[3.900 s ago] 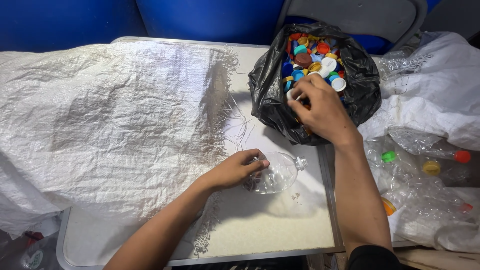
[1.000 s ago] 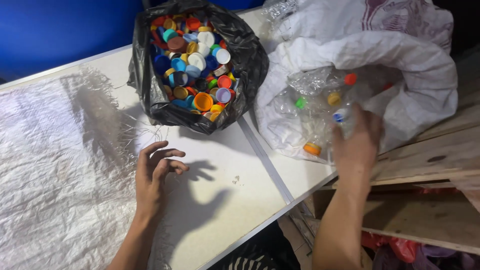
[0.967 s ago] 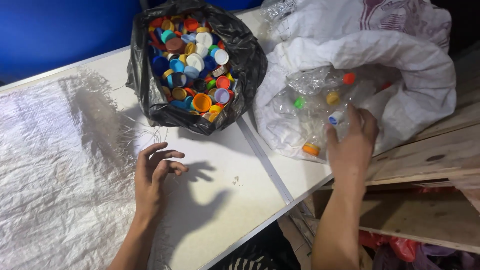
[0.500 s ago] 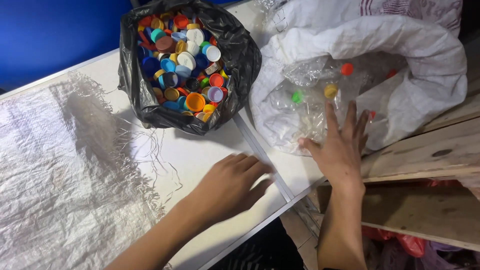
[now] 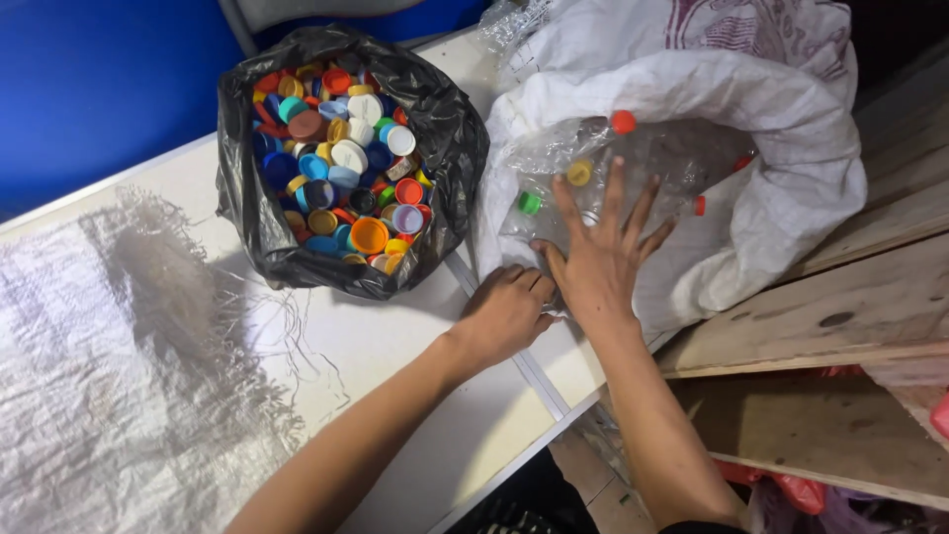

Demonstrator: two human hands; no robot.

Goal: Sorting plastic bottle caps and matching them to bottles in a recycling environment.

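Note:
My right hand (image 5: 603, 255) lies flat with fingers spread on crushed clear plastic bottles (image 5: 643, 163) inside a big white woven sack (image 5: 781, 148). The bottles carry red, yellow and green caps. My left hand (image 5: 509, 309) rests on the white table (image 5: 415, 396) just beside the right hand, fingers curled under at the sack's edge; whether it grips anything is hidden. A black plastic bag (image 5: 435, 148) full of coloured bottle caps (image 5: 346, 168) stands open to the left of both hands.
A white woven sheet (image 5: 109, 366) with frayed threads covers the table's left part. Blue barrels (image 5: 99, 79) stand behind the table. Bare wooden planks (image 5: 840, 326) lie at the right, with red items below them.
My left hand moved right across the table, from open near the frayed sheet to curled beside the right hand. My right hand went from gripping among the bottles to lying flat on them.

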